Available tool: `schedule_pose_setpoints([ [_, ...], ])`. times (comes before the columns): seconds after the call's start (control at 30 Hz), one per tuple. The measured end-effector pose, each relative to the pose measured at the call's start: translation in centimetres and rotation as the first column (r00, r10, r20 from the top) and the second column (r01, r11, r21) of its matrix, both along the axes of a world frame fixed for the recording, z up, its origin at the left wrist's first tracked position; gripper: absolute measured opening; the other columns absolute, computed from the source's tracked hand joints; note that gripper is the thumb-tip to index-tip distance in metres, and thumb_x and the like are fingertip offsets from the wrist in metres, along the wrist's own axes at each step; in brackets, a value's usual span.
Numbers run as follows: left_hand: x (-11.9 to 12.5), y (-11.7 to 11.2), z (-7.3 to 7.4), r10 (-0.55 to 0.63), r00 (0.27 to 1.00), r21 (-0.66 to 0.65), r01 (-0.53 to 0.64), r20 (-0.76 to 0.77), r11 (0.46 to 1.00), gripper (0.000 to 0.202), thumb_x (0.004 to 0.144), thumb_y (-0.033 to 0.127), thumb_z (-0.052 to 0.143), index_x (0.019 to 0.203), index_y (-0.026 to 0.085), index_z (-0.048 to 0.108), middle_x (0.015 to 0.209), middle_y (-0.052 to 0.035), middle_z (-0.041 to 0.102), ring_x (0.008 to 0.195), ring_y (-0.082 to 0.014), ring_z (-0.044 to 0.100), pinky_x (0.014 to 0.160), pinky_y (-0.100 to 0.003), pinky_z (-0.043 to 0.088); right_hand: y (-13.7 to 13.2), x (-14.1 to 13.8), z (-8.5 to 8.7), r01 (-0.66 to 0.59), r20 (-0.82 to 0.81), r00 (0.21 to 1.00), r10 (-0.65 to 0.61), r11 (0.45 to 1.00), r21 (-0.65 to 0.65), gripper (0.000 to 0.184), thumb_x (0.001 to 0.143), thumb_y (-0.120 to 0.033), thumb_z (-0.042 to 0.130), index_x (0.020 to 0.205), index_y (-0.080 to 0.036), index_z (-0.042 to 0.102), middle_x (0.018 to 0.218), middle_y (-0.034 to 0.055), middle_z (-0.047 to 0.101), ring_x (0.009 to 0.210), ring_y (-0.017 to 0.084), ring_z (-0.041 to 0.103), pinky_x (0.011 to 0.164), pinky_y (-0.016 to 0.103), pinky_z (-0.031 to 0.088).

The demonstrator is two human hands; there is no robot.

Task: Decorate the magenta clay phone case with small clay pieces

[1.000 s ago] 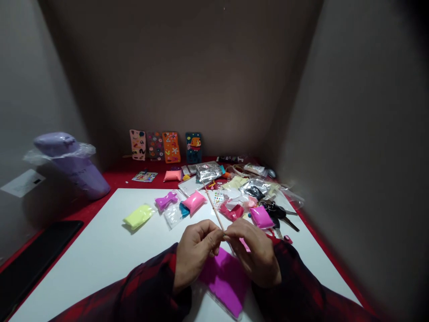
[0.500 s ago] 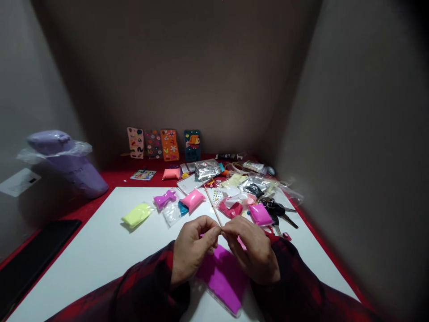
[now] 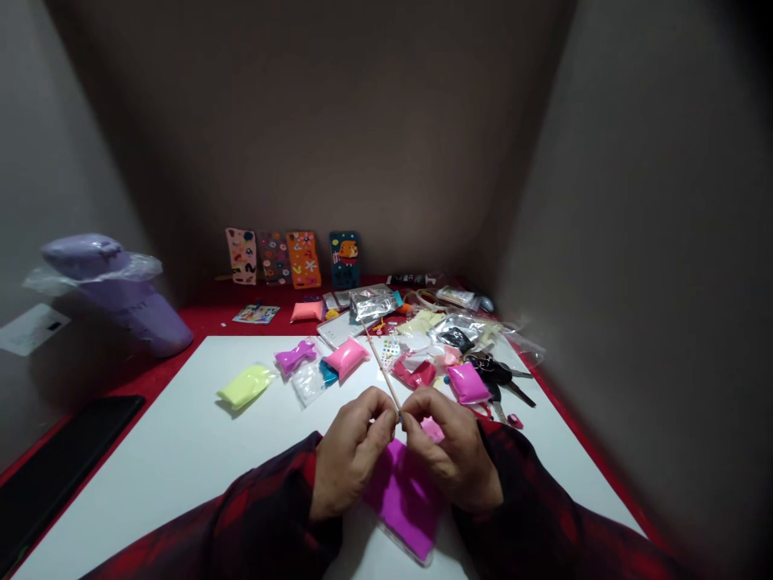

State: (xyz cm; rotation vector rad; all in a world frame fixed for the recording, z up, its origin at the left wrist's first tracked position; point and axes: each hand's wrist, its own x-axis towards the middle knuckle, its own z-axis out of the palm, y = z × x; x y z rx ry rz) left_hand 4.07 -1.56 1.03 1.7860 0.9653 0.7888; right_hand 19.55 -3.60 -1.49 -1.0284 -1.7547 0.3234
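Note:
My left hand (image 3: 355, 451) and my right hand (image 3: 452, 451) meet fingertip to fingertip in the middle, both closed in a pinch. Whatever sits between the fingertips is tiny and mostly covered. A thin wooden stick (image 3: 382, 362) runs from the clutter to the fingertips; I cannot tell whether it is gripped or lies behind them. Beneath both hands rests a clear-edged phone case (image 3: 406, 507) covered in flat magenta clay. A bit of light pink material (image 3: 432, 429) shows beside my right fingers.
Clay packets lie ahead: yellow (image 3: 245, 387), purple (image 3: 295, 356), pink (image 3: 347, 358) and magenta (image 3: 469, 383). Scissors and keys (image 3: 498, 374) are at the right, among plastic wrappers (image 3: 465, 330). Decorated phone cases (image 3: 303, 259) lean on the back wall. A purple wrapped object (image 3: 121, 290) stands left.
My right fingers have shifted slightly and tilted around the pinch, and more of the light pink bit shows. The view has moved a little; the table things stay put.

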Motion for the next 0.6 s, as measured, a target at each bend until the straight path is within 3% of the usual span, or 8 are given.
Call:
schedule_pose_setpoints([
  [0.1,0.0,0.3,0.0,-0.009,0.993,-0.171,0.028,0.115,0.985,0.029,0.09,0.04,0.042,0.073,0.016,0.047,0.063,0.0025,0.044,0.056,-0.0093,0.04,0.051,-0.021,0.032,0.0,0.0,0.1,-0.02,-0.08,0.997,0.017,0.999,-0.043,0.01,0.085,-0.017,0.049,0.077,-0.018,0.053,0.064,-0.0013,0.053,0.057,0.011,0.051,0.055,0.024,0.042],
  [0.2,0.1,0.5,0.1,0.021,0.979,-0.306,0.043,0.203,0.951,0.029,0.086,0.042,0.049,0.074,0.016,0.047,0.06,0.004,0.044,0.05,-0.0071,0.038,0.047,-0.02,0.03,-0.2,-0.1,0.2,0.011,-0.105,0.994,-0.008,0.999,0.03,0.007,0.084,-0.015,0.05,0.08,-0.018,0.054,0.068,0.0002,0.054,0.062,0.013,0.052,0.059,0.027,0.043],
  [0.37,-0.1,1.0,0.2,0.101,0.966,-0.406,0.005,0.239,0.914,0.026,0.081,0.04,0.056,0.078,0.016,0.046,0.062,0.005,0.045,0.048,-0.0078,0.045,0.05,-0.022,0.038,-0.2,-0.1,0.2,0.049,-0.124,0.992,-0.036,0.993,0.105,0.008,0.083,-0.011,0.05,0.083,-0.018,0.055,0.07,0.0012,0.055,0.064,0.014,0.053,0.061,0.028,0.044],
  [0.47,-0.9,1.7,0.5,0.055,0.986,-0.298,-0.005,0.157,0.954,0.027,0.085,0.041,0.049,0.072,0.017,0.045,0.061,0.0045,0.042,0.051,-0.0093,0.045,0.052,-0.023,0.04,-0.1,0.1,0.1,0.044,-0.117,0.993,-0.029,0.991,0.125,0.01,0.082,-0.009,0.049,0.084,-0.018,0.055,0.07,0.0014,0.055,0.064,0.014,0.053,0.06,0.028,0.043],
  [0.6,-2.2,2.4,1.3,-0.034,0.99,0.035,0.04,-0.138,0.999,0.03,0.087,0.033,0.045,0.062,0.016,0.047,0.063,0.0007,0.046,0.061,-0.0126,0.046,0.057,-0.025,0.037,0.1,0.4,-0.2,0.031,-0.105,0.994,-0.019,0.992,0.121,0.012,0.081,-0.007,0.05,0.084,-0.018,0.055,0.071,0.0013,0.055,0.066,0.014,0.053,0.061,0.029,0.044],
])
